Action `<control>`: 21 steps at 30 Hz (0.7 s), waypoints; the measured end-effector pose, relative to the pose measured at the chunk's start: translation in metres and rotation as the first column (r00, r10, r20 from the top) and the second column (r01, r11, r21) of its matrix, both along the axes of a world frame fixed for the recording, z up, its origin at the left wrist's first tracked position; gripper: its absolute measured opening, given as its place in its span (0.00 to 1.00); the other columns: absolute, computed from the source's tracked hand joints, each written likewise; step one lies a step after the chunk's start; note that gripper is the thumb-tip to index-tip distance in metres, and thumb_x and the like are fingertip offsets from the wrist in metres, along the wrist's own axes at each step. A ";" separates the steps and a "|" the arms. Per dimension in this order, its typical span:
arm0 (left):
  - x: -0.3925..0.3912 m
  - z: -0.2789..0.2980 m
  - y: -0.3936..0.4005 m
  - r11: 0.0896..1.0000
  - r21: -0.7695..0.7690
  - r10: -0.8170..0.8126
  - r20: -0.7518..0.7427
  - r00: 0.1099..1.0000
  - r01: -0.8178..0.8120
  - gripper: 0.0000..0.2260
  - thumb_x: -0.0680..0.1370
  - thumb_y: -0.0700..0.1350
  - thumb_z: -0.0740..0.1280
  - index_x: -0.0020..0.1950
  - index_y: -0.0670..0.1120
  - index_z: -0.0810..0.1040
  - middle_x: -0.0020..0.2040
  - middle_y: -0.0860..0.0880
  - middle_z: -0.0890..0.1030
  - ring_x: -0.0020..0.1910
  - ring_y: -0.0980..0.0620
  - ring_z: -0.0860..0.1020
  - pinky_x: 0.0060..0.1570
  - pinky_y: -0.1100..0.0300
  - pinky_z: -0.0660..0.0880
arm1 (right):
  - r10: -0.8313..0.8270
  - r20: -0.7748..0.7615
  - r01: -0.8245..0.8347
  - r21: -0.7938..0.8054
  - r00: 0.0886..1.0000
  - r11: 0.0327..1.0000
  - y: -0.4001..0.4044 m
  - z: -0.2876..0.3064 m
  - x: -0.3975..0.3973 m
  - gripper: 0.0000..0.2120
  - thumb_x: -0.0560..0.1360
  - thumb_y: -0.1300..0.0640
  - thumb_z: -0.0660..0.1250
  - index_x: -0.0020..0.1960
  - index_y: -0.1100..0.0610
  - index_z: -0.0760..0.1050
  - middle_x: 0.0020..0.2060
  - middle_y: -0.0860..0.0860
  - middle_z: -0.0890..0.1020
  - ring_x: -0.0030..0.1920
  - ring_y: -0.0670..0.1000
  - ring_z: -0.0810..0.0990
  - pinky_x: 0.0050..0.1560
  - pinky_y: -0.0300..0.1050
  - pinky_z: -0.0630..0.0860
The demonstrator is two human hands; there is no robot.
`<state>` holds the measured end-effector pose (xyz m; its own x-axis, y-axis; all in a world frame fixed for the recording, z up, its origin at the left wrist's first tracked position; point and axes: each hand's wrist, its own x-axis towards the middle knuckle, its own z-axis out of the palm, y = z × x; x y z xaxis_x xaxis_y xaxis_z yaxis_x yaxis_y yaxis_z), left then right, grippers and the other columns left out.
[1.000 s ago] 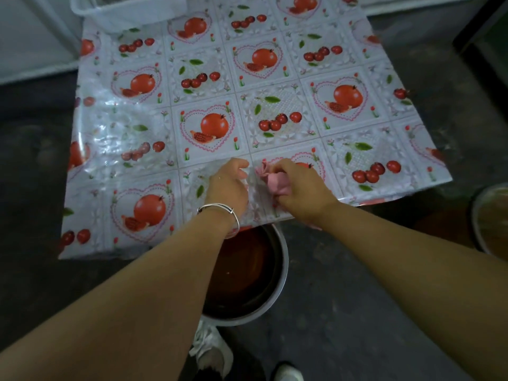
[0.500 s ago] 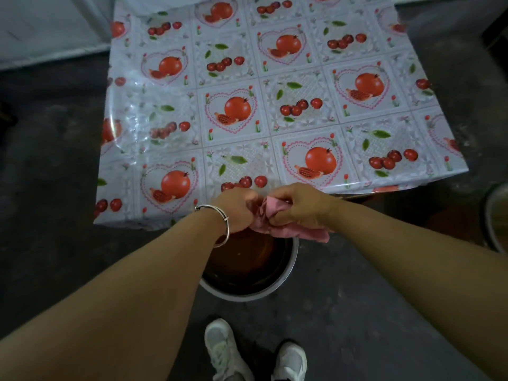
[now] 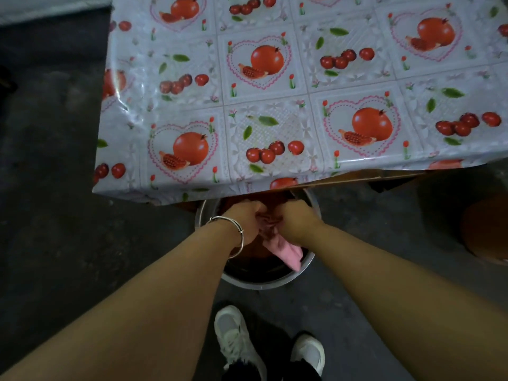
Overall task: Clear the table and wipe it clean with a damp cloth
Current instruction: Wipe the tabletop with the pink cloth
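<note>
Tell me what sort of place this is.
Probably a simple home kitchen or utility room. A table under a fruit-print plastic tablecloth stands on a bare, dark concrete floor, and both hands wring a pink cloth over a metal basin set on that floor.

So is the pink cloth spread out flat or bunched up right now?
Bunched up. Both the left hand and right hand grip the pink cloth over the basin; one end hangs loose.

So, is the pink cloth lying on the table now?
No, both hands grip the pink cloth over the metal basin on the floor, below the table edge.
</note>
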<state>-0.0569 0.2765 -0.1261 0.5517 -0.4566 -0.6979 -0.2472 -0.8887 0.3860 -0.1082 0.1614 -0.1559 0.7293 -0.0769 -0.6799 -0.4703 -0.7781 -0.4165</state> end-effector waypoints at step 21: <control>0.019 -0.100 0.026 0.994 -0.023 0.105 0.018 0.994 -0.104 0.20 0.77 0.33 0.58 0.68 0.44 0.68 0.67 0.44 0.72 0.66 0.46 0.70 0.65 0.60 0.65 | -0.304 -0.029 0.304 0.010 0.952 0.953 0.014 -0.111 0.015 0.15 0.78 0.64 0.58 0.61 0.60 0.76 0.61 0.58 0.77 0.62 0.56 0.76 0.64 0.44 0.71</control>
